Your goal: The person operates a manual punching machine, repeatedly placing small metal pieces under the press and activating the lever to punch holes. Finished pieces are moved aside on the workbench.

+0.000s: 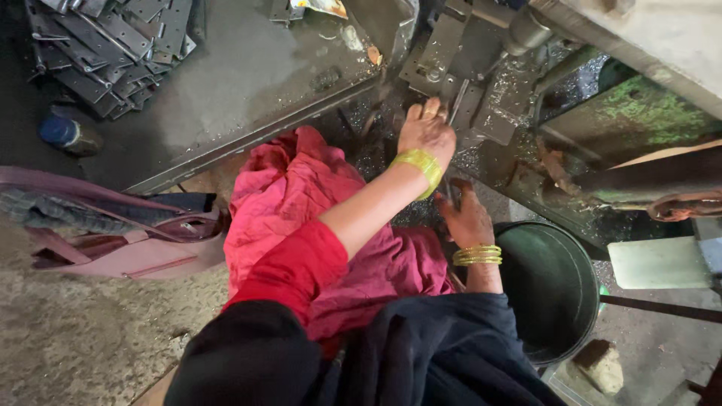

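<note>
Metal plates (451,113) lie flat on the machine bed (496,150), where the left hand (426,131) presses down on one, likely to steady it under the tool; its fingers look close together, curled over the plate's edge. Lower, by the dark bucket (553,289), the right hand (468,218) rests with fingers loosely bent, and what it grips, if anything, is hidden. More plates sit stacked in a heap (109,49) far off. Shadow and shavings blur the working point.
</note>
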Action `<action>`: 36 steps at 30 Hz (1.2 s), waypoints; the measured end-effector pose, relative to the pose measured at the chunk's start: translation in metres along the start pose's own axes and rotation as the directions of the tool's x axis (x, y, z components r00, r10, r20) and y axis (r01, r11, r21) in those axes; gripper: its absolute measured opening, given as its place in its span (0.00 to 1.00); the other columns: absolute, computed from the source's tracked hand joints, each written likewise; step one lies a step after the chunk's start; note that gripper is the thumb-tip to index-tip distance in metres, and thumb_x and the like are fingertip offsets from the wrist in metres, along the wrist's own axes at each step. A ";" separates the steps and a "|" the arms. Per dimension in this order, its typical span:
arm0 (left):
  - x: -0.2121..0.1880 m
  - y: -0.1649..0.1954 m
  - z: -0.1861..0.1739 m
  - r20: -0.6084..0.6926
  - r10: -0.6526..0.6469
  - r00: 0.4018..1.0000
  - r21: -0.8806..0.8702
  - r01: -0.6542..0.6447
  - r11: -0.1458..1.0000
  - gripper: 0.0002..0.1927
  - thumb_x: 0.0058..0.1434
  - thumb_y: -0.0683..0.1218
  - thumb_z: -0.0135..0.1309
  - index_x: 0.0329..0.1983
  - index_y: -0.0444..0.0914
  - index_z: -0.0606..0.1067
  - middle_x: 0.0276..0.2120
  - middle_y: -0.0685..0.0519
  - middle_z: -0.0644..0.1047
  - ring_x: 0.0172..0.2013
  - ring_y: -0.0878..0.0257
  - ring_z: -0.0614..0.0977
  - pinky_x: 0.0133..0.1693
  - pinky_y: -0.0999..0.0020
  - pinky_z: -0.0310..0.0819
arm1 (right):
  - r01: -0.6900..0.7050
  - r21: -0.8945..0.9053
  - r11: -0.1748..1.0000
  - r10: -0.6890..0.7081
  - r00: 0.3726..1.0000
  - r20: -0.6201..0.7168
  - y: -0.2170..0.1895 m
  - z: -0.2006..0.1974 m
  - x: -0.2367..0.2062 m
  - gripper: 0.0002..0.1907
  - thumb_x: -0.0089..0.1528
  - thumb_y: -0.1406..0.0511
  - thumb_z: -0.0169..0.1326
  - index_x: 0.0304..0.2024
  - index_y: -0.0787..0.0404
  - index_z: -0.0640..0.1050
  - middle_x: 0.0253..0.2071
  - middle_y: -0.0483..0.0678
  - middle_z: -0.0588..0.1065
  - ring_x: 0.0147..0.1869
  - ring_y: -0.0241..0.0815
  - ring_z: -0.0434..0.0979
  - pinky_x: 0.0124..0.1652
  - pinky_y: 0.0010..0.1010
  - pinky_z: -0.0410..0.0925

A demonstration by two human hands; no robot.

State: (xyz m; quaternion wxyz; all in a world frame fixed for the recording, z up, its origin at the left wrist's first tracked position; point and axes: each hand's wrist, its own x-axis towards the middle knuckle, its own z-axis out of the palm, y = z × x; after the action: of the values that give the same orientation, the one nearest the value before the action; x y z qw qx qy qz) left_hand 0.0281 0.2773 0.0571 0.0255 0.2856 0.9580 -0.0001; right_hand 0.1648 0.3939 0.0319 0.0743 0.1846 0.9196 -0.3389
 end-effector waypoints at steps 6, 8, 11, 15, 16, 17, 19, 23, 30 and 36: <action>0.043 0.002 -0.021 0.096 -0.050 0.994 -0.043 0.055 0.998 0.16 0.64 0.46 0.50 0.53 0.43 0.79 0.63 0.54 0.72 0.67 0.56 0.63 0.60 0.54 0.56 | 0.032 0.006 0.999 -0.032 0.998 -0.058 0.085 0.060 0.025 0.26 0.62 0.54 0.56 0.59 0.60 0.70 0.30 0.62 0.77 0.27 0.58 0.80 0.31 0.47 0.71; 0.037 -0.004 -0.027 0.114 -0.036 0.993 -0.041 0.041 0.998 0.16 0.62 0.47 0.53 0.53 0.43 0.78 0.62 0.54 0.72 0.64 0.57 0.64 0.58 0.53 0.56 | 0.060 -0.004 0.998 -0.060 0.991 -0.118 0.114 0.116 0.026 0.26 0.62 0.54 0.56 0.57 0.61 0.70 0.31 0.63 0.77 0.29 0.59 0.79 0.32 0.48 0.71; 0.021 -0.014 -0.029 0.089 -0.039 0.995 -0.032 0.042 0.999 0.16 0.62 0.46 0.54 0.53 0.43 0.79 0.61 0.53 0.73 0.64 0.57 0.65 0.57 0.55 0.57 | 0.025 0.015 1.000 -0.023 0.991 -0.129 0.145 0.152 0.036 0.25 0.62 0.53 0.56 0.54 0.63 0.71 0.32 0.65 0.77 0.31 0.62 0.78 0.34 0.49 0.70; 0.029 -0.013 -0.020 -0.002 -0.036 0.999 0.043 0.036 0.998 0.17 0.59 0.45 0.54 0.53 0.42 0.80 0.61 0.52 0.74 0.64 0.57 0.66 0.55 0.58 0.57 | 0.057 -0.080 0.995 -0.060 0.998 -0.036 0.164 0.112 0.053 0.24 0.63 0.53 0.56 0.50 0.65 0.71 0.33 0.67 0.76 0.34 0.65 0.78 0.36 0.51 0.70; 0.040 -0.009 -0.017 -0.074 -0.062 0.995 0.097 0.069 0.993 0.18 0.57 0.45 0.52 0.52 0.41 0.80 0.62 0.51 0.73 0.63 0.56 0.66 0.54 0.57 0.57 | 0.082 -0.109 0.991 -0.084 0.996 -0.018 0.164 0.103 0.055 0.24 0.63 0.53 0.56 0.49 0.66 0.72 0.33 0.68 0.76 0.35 0.66 0.77 0.37 0.51 0.69; 0.050 -0.003 -0.011 -0.141 -0.077 0.987 0.144 0.097 0.985 0.19 0.55 0.44 0.51 0.51 0.40 0.80 0.62 0.50 0.73 0.63 0.55 0.66 0.54 0.57 0.56 | 0.074 -0.105 0.992 -0.076 0.997 -0.015 0.162 0.099 0.054 0.24 0.63 0.53 0.56 0.48 0.66 0.72 0.34 0.68 0.76 0.36 0.67 0.77 0.37 0.52 0.69; 0.066 0.005 0.005 -0.190 -0.075 0.979 0.052 0.087 0.995 0.15 0.62 0.46 0.48 0.47 0.40 0.82 0.60 0.49 0.74 0.64 0.56 0.66 0.58 0.58 0.55 | 0.061 -0.090 0.994 -0.061 0.998 0.002 0.155 0.103 0.050 0.24 0.63 0.52 0.57 0.46 0.68 0.72 0.34 0.69 0.75 0.38 0.69 0.77 0.38 0.53 0.69; 0.075 0.003 0.034 -0.157 -0.109 0.982 -0.012 0.108 0.994 0.16 0.68 0.45 0.45 0.48 0.38 0.82 0.58 0.48 0.77 0.62 0.56 0.69 0.59 0.59 0.57 | 0.072 -0.010 0.997 -0.073 0.986 -0.147 0.141 0.138 0.041 0.25 0.63 0.52 0.57 0.43 0.70 0.73 0.36 0.71 0.75 0.41 0.72 0.76 0.41 0.54 0.68; 0.093 0.010 0.028 -0.224 -0.099 0.970 -0.030 0.094 0.995 0.15 0.62 0.45 0.46 0.44 0.41 0.83 0.66 0.49 0.70 0.70 0.58 0.61 0.61 0.59 0.55 | 0.063 -0.094 0.994 -0.062 0.998 0.016 0.160 0.109 0.046 0.24 0.66 0.51 0.54 0.41 0.69 0.75 0.40 0.72 0.76 0.47 0.73 0.77 0.42 0.56 0.68; 0.101 0.013 0.046 -0.238 -0.208 0.949 0.006 0.216 0.976 0.23 0.64 0.45 0.44 0.62 0.37 0.73 0.72 0.49 0.61 0.69 0.58 0.60 0.59 0.60 0.56 | 0.036 -0.011 0.999 -0.037 0.995 -0.097 0.150 0.144 0.032 0.23 0.64 0.53 0.55 0.42 0.69 0.75 0.40 0.71 0.76 0.47 0.72 0.77 0.42 0.55 0.68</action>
State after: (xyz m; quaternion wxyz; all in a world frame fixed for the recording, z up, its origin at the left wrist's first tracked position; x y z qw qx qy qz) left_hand -0.0470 0.3423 0.0067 -0.0932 0.1794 0.9792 0.0158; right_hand 0.1956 0.4149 -0.1753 0.0240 0.1836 0.9269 -0.3265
